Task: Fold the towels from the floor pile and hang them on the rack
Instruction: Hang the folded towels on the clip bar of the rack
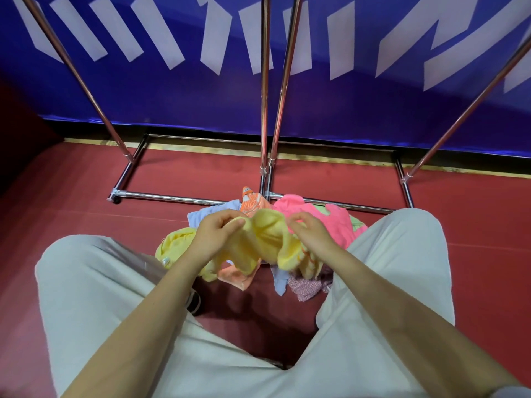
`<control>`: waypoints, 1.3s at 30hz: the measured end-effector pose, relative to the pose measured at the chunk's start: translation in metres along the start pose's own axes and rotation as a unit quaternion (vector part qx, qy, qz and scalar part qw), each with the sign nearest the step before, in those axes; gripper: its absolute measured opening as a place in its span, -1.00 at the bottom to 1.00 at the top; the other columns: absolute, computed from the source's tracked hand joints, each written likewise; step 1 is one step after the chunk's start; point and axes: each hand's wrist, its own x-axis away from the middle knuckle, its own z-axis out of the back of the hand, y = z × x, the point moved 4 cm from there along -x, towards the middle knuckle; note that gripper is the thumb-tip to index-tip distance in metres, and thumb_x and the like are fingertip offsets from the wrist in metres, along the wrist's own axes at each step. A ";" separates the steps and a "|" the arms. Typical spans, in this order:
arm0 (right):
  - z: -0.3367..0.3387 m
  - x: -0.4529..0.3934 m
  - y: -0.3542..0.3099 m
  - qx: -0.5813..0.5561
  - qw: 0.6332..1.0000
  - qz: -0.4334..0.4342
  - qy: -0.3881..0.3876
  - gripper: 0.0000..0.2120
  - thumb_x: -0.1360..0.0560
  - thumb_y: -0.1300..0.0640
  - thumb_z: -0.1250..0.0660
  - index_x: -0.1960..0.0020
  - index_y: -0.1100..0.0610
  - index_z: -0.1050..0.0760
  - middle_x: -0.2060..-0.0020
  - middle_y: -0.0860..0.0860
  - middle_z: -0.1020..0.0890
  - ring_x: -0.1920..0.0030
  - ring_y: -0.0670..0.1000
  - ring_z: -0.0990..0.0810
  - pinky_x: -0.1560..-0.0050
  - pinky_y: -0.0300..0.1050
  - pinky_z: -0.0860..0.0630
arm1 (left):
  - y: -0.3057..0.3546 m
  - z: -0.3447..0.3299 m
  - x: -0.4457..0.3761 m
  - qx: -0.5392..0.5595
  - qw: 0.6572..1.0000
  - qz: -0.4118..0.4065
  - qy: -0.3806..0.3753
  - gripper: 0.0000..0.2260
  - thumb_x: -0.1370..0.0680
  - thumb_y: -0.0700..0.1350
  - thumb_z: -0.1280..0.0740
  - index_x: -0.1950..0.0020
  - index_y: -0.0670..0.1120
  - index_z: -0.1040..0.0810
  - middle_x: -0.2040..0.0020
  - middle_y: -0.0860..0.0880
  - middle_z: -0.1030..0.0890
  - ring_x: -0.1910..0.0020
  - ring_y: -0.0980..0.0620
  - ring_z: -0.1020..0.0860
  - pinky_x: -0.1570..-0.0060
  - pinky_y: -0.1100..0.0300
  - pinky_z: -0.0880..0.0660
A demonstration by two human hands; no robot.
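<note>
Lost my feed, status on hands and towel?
Left hand and right hand both pinching yellow towel. Unfolded, above floor pile. Rack bare, unobstructed.

Left hand (217, 234) and right hand (309, 234) each pinch an edge of a yellow towel (267, 242), held bunched above the floor pile (324, 219). Chrome rack (265, 110) stands just behind the pile on the red floor (71, 191), before a blue banner (344, 104).

- My knees (396, 242) close in the towel pile (316, 222) from left and right, so only the gap between them leads down to it
- Far of the pile, the rack's base bars (178, 198) lie across the red floor (201, 173)
- Two upright poles (265, 81) stand close together at centre; slanted poles (71, 70) cross far left and right
- Open floor shows inside each base frame
</note>
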 end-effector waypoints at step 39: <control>0.021 -0.013 -0.008 -0.015 0.988 0.049 0.145 -0.80 -0.57 0.16 -0.23 0.20 -0.04 -0.49 0.37 -0.12 -0.51 0.26 0.01 -0.50 0.14 -0.07 -0.43 | -0.022 0.013 -0.006 0.122 0.984 0.119 0.054 -0.91 -0.52 -0.17 -0.40 0.14 -0.16 -0.57 0.21 -0.05 -0.58 0.19 0.03 -0.53 0.04 0.15 -0.46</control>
